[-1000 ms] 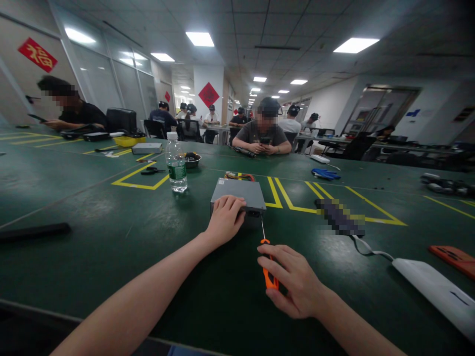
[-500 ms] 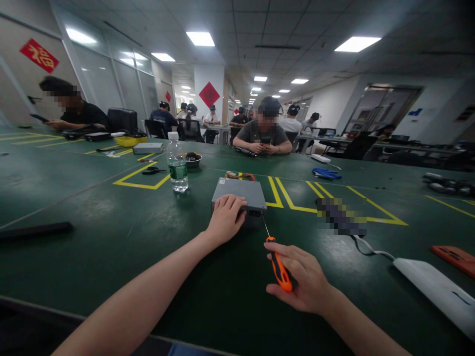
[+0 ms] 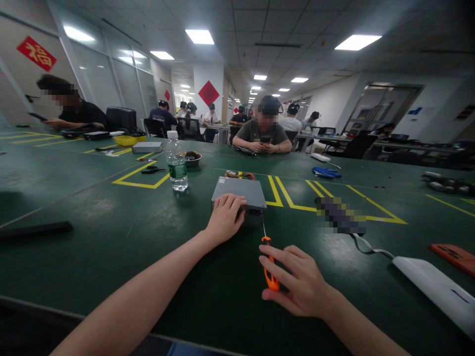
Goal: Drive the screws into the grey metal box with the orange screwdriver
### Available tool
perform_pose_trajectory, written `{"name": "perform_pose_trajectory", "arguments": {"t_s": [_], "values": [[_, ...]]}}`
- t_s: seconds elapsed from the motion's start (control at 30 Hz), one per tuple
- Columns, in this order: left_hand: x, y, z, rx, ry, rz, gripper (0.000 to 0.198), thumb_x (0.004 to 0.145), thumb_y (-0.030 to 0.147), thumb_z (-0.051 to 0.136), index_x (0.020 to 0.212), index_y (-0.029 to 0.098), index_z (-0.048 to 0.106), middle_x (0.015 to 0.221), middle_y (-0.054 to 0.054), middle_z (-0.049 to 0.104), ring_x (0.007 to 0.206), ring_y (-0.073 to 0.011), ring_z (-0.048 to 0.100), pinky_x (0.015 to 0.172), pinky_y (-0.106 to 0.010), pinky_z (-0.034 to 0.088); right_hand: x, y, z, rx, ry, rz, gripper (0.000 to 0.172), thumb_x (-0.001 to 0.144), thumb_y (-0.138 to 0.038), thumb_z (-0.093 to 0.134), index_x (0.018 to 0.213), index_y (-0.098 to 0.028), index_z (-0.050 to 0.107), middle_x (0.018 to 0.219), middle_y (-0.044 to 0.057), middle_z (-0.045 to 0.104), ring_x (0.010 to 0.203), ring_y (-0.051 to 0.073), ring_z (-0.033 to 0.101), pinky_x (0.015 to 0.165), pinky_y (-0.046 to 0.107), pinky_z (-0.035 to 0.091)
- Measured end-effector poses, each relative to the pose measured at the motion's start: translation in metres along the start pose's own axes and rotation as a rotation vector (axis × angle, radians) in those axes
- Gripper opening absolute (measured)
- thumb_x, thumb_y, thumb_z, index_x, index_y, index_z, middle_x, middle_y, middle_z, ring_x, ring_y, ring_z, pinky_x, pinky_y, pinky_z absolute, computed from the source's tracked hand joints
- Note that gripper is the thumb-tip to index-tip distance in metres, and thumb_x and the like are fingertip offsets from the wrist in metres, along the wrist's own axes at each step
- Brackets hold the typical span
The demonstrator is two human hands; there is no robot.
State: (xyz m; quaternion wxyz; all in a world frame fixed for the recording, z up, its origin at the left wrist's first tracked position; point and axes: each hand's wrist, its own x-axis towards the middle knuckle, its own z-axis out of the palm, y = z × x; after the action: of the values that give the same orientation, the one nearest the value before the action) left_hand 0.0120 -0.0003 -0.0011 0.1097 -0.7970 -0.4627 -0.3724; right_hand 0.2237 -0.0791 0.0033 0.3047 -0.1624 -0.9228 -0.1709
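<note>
Resting the left hand (image 3: pixel 225 217), palm down and partly spread, on a grey box (image 3: pixel 241 190) on the counter (image 3: pixel 118 257), with cables (image 3: pixel 241 175) behind and a bottle (image 3: pixel 176 168) to the left. Holding a screwdriver (image 3: pixel 266 240) lightly in the right hand (image 3: pixel 302 282), with long, parted fingers along the handle and thumb set apart below. Pointing the shaft away from the body, leaning slightly left, up to the box's near right corner; too small to tell whether touching. With the box ahead and left of the right hand, directly beneath the nearer left. Reaching in from lower right, knuckles up.
</note>
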Motion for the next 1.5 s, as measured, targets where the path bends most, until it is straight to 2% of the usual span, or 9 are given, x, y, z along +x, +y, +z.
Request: {"name": "perform_pose_trajectory", "arguments": {"t_s": [0.13, 0.23, 0.53, 0.73, 0.93, 1.17, 1.23, 1.37, 1.5], "values": [[-0.0009, -0.0007, 0.0001, -0.002, -0.004, 0.003, 0.023, 0.081, 0.02, 0.049, 0.104, 0.021, 0.052, 0.113, -0.005, 0.055, 0.107, -0.0218, 0.043, 0.088, -0.038, 0.035, 0.0005, -0.0004, 0.0035, -0.002, 0.073, 0.0, 0.032, 0.083, -0.043, 0.054, 0.089, -0.012, 0.054, 0.099, 0.018, 0.063, 0.074, 0.018, 0.061, 0.061, 0.03, 0.05], [-0.0011, -0.0008, -0.0001, 0.002, -0.002, 0.004, 0.023, 0.081, 0.019, 0.05, 0.104, 0.021, 0.052, 0.113, -0.004, 0.055, 0.106, -0.0219, 0.043, 0.089, -0.038, 0.035, 0.001, -0.0009, 0.0043, -0.03, 0.092, 0.001, 0.026, 0.083, -0.038, 0.055, 0.085, -0.012, 0.053, 0.096, 0.018, 0.063, 0.075, 0.018, 0.062, 0.062, 0.028, 0.051], [-0.0004, 0.0008, -0.0026, 0.001, -0.014, 0.008, 0.024, 0.081, 0.018, 0.048, 0.105, 0.021, 0.051, 0.114, -0.005, 0.055, 0.107, -0.0217, 0.043, 0.089, -0.037, 0.035, 0.0015, -0.0029, 0.0004, -0.106, -0.007, -0.055, 0.029, 0.086, -0.028, 0.046, 0.107, -0.011, 0.055, 0.105, 0.019, 0.059, 0.101, 0.023, 0.057, 0.075, 0.031, 0.051], [-0.0009, 0.0, -0.0022, -0.006, -0.013, 0.006, 0.024, 0.082, 0.018, 0.048, 0.105, 0.021, 0.051, 0.114, -0.004, 0.055, 0.107, -0.0212, 0.044, 0.089, -0.037, 0.035, 0.0051, -0.0048, 0.0008, -0.15, 0.08, -0.069, 0.022, 0.084, -0.029, 0.056, 0.098, -0.013, 0.057, 0.1, 0.017, 0.063, 0.077, 0.015, 0.062, 0.062, 0.026, 0.048], [-0.0004, 0.0006, -0.0036, -0.009, -0.016, 0.005, 0.024, 0.081, 0.018, 0.048, 0.104, 0.021, 0.051, 0.113, -0.004, 0.055, 0.107, -0.0215, 0.043, 0.089, -0.037, 0.035, 0.001, -0.0042, 0.0026, -0.123, 0.134, -0.051, 0.012, 0.081, -0.023, 0.06, 0.081, -0.013, 0.053, 0.095, 0.018, 0.064, 0.072, 0.015, 0.061, 0.06, 0.025, 0.05], [-0.0003, -0.0003, -0.001, -0.003, -0.015, 0.0, 0.024, 0.081, 0.018, 0.048, 0.104, 0.021, 0.051, 0.114, -0.004, 0.055, 0.107, -0.0216, 0.043, 0.09, -0.037, 0.035, 0.0035, -0.0062, -0.0009, -0.164, 0.064, -0.061, 0.02, 0.085, -0.022, 0.051, 0.102, -0.014, 0.056, 0.105, 0.018, 0.059, 0.1, 0.022, 0.057, 0.078, 0.034, 0.052], [-0.0006, -0.0007, 0.0, 0.001, -0.015, 0.0, 0.025, 0.08, 0.018, 0.048, 0.105, 0.021, 0.051, 0.114, -0.005, 0.055, 0.107, -0.022, 0.043, 0.09, -0.038, 0.035, 0.0055, -0.0069, -0.0029, -0.168, 0.072, -0.067, 0.021, 0.086, -0.023, 0.049, 0.103, -0.013, 0.056, 0.103, 0.019, 0.059, 0.097, 0.023, 0.058, 0.075, 0.036, 0.052], [-0.001, -0.0008, -0.0004, 0.005, -0.018, 0.004, 0.024, 0.08, 0.018, 0.048, 0.105, 0.021, 0.051, 0.114, -0.004, 0.055, 0.106, -0.0218, 0.043, 0.089, -0.037, 0.035, 0.004, -0.0066, -0.0015, -0.188, 0.144, -0.022, 0.018, 0.083, -0.024, 0.057, 0.098, -0.014, 0.055, 0.102, 0.018, 0.062, 0.079, 0.017, 0.061, 0.062, 0.028, 0.051], [-0.0008, -0.0001, -0.0019, 0.005, -0.021, 0.004, 0.024, 0.081, 0.018, 0.048, 0.105, 0.021, 0.051, 0.114, -0.005, 0.055, 0.107, -0.0219, 0.044, 0.088, -0.037, 0.035, 0.0004, -0.0047, 0.0029, -0.127, 0.172, 0.004, 0.017, 0.082, -0.023, 0.058, 0.094, -0.015, 0.051, 0.103, 0.016, 0.062, 0.076, 0.014, 0.061, 0.062, 0.026, 0.051]]}}
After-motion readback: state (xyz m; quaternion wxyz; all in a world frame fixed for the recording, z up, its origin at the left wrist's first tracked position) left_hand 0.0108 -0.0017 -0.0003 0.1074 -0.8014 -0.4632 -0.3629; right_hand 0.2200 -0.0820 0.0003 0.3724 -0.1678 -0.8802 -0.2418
